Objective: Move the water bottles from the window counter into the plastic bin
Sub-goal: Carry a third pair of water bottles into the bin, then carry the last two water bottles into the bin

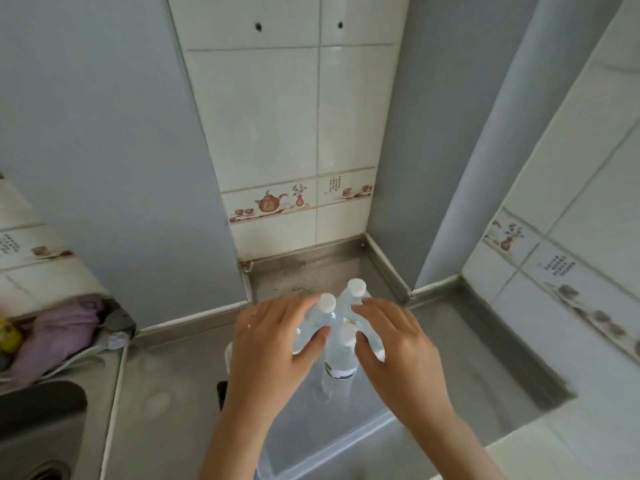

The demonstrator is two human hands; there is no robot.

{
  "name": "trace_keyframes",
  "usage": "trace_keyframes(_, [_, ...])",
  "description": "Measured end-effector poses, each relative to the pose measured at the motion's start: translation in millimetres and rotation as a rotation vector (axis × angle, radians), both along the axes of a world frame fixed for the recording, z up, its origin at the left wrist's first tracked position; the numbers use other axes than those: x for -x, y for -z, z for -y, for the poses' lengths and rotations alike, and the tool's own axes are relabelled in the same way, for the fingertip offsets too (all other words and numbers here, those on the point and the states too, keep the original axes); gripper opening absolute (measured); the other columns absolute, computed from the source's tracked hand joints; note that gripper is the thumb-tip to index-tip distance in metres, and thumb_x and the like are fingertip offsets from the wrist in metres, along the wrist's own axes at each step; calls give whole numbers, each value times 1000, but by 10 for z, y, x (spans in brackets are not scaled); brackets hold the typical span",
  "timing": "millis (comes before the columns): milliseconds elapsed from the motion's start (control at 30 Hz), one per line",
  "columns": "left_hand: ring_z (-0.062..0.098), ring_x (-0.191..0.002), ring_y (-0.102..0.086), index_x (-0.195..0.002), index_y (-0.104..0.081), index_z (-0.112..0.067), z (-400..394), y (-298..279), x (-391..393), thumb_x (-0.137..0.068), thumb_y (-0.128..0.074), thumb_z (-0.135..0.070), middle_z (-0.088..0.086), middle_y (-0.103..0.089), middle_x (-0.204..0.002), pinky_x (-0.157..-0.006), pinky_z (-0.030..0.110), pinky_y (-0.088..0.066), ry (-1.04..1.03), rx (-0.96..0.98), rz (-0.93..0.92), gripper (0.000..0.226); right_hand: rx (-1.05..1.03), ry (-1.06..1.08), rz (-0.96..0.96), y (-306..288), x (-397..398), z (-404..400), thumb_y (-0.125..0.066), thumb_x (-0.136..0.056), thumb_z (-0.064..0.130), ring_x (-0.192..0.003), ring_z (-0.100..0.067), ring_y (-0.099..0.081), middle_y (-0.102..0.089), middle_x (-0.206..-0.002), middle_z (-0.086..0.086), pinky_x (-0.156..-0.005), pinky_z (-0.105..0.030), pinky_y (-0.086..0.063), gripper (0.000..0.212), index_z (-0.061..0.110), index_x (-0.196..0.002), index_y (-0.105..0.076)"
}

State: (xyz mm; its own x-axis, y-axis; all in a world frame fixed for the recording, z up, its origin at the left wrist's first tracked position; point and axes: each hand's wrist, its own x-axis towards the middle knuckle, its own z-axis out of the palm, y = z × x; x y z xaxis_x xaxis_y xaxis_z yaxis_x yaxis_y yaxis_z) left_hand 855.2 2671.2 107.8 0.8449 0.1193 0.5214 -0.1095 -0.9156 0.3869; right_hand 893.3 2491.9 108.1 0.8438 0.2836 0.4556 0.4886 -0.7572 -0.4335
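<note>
A clear plastic bin point(322, 431) stands on the steel counter below me. Inside it, several clear water bottles with white caps stand upright close together: one at the back point(356, 287), one left of it point(327, 302) and one in front point(341, 362). My left hand point(273, 341) lies with spread fingers against the left side of the cluster, its thumb touching a bottle that it partly hides. On the right side my right hand point(391, 341) rests the same way. Neither hand wraps fully round a bottle.
The steel counter point(166, 382) runs into a tiled corner recess behind the bin. A sink point(38, 431) lies at the lower left, with a purple cloth point(62, 327) and a yellow object point(8, 336) behind it. A white tiled ledge point(554, 452) borders the right.
</note>
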Motion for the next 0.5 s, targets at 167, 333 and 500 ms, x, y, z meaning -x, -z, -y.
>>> trace_keyframes(167, [13,-113,-61,-127,-62,-27,764,-134,2,-89,-51,-52,-10,-68,-120,-98,45,-45,154,-62,1,47,27,159,-34,-83,297,771,-45,-86,34,-119,-22,-53,-59,-129,4,-85,-36,-52,40,25,-121,-60])
trace_keyframes(333, [7,-118,-55,-131,-61,-29,1621,-148,254,-88,-47,-59,-13,-63,-129,-105,45,-38,322,-69,-53,54,27,374,-60,-86,827,1633,-49,-88,40,-119,-25,-54,-58,-133,-1,-88,-38,-50,43,26,-129,-54])
trace_keyframes(500, [10,-119,-59,-131,-63,-28,2533,-116,654,-87,-46,-59,-11,-64,-131,-103,47,-41,499,-89,-90,56,6,551,-73,-72,1552,2523,-38,-90,50,-122,-24,-52,-56,-135,0,-92,-38,-48,52,24,-132,-53])
